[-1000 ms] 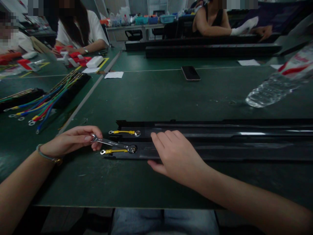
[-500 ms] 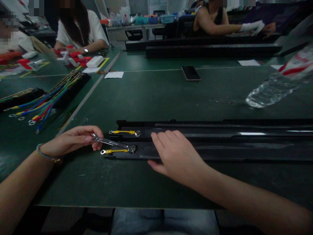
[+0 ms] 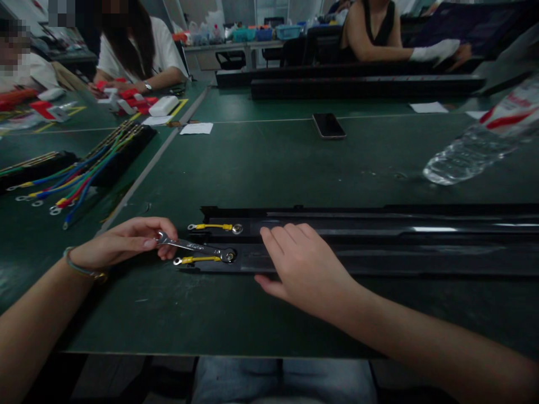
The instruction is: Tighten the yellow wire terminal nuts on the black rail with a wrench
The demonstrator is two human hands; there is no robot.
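Head view: wrench (image 3: 191,245) around bolt (image 3: 230,256)
Left hand (image 3: 135,240) grip clamped on wrench; right hand (image 3: 305,264) grip clamped across black rail (image 3: 400,259)

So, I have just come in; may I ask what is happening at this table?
The person's left hand holds a metal wrench by its open end, with the ring end around a fastener at the end of a yellow lead on the nearer black rail. The right hand lies over that rail, thumb at its near edge. On the farther black rail, another yellow lead has no tool on it.
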